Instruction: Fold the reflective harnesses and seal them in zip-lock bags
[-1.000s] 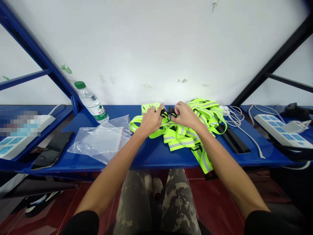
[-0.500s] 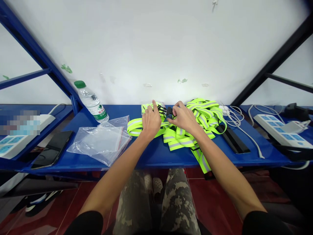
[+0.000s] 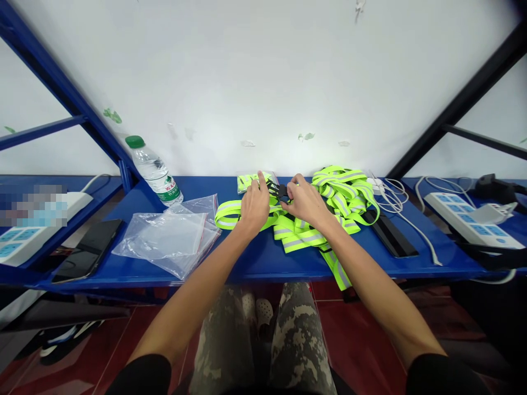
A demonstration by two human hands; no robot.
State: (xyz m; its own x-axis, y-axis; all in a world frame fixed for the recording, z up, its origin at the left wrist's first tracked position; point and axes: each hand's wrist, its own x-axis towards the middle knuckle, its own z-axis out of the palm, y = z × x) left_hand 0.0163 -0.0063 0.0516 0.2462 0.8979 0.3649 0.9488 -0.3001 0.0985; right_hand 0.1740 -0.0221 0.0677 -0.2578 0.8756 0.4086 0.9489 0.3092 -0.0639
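Over the middle of the desk, my left hand (image 3: 255, 205) is closed on a neon yellow reflective strap with a grey stripe, its index finger stretched upward. A black side-release buckle (image 3: 279, 191) sits between my hands. Its pronged half points right from the left hand's side. My right hand (image 3: 307, 201) pinches the socket half between thumb and fingers. The two halves meet or nearly meet; whether they are latched I cannot tell. A loop of the strap (image 3: 227, 215) lies left of my left hand. Beside and beneath my right hand is a tangled pile of reflective straps (image 3: 343, 192).
Behind my left hand lies a bagged neon bundle (image 3: 244, 183). Clear plastic bags (image 3: 167, 237), a water bottle (image 3: 158, 174) and a phone (image 3: 88, 250) are to the left. A black flat object (image 3: 391, 233), white cables (image 3: 420, 233) and a power strip (image 3: 473, 219) are to the right.
My right hand has shifted slightly left, bringing the socket half closer to the pronged half. My left hand stays almost in place. The view has turned very slightly.
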